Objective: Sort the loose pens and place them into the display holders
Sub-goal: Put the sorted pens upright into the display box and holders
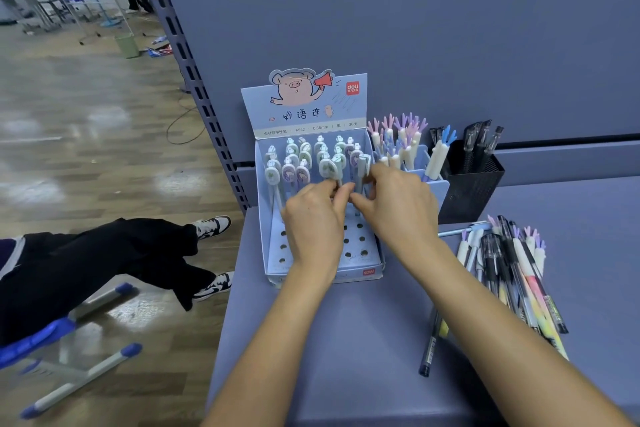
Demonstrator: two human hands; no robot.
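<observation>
Head view: a person works with both bare hands over a light blue cardboard display box with a pig picture [304,107], which stands on a blue-grey table [346,340].
Right hand: the right hand [398,204] pinches a white pen with a flat round top [363,163]. It holds the pen upright over the right side of the box, likely so the tip can go straight down into a hole.
Left hand: the left hand [313,218] is almost touching the right one, with its fingers curled among the pen stems. I cannot tell if it pinches a pen or only steadies them.
Pens in the box: white pens with oval picture tops [304,156] fill the back rows. They stand up so that their tops show.
Empty holes: round holes [360,239] wait at the front of the box.
Loose pens: a mixed pile of pens [512,274] lies flat on the table, well to the right of the box, waiting to be sorted.
Other holders: just right of the box is a blue plastic holder [441,189] with antler-top pens [398,135]. Past that is a black mesh cup [474,191] with clear pens.
Job so far: I think about half is done.
</observation>
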